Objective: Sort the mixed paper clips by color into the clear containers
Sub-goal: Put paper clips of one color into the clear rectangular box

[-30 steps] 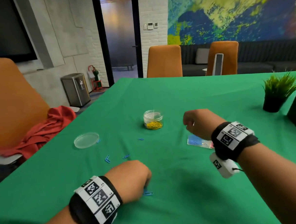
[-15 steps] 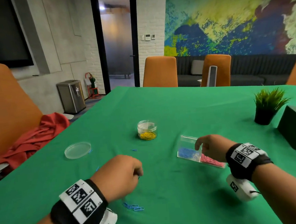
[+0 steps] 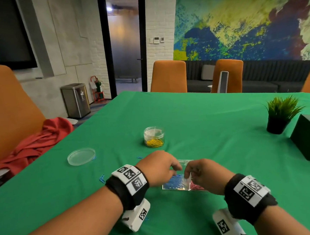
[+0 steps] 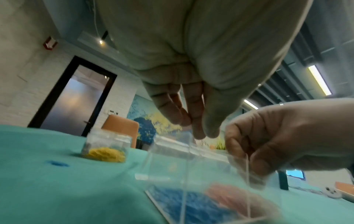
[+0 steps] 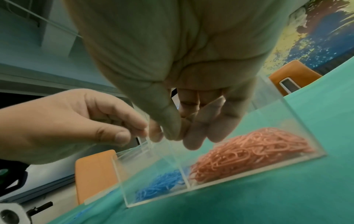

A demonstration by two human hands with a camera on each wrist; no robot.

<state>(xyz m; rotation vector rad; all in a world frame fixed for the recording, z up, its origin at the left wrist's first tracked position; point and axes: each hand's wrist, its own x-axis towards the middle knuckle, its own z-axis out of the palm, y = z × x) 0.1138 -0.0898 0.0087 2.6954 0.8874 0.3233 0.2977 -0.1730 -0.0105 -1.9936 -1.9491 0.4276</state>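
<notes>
Clear box (image 5: 220, 171) on the table (image 3: 206, 124): right hand (image 3: 202, 174) pinches its wall; left hand (image 3: 159, 170) hovers above, maybe holding nothing.

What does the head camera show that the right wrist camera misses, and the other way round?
Only the head view shows the round jar of yellow clips, the clear lid and loose blue clips on the cloth. Only the right wrist view shows clearly the divider between the blue clips and the red clips. Both show the left hand, the right hand and the clear box.

Jar (image 3: 154, 139) behind divided box (image 3: 175, 188); lid (image 3: 81, 156) left.
</notes>
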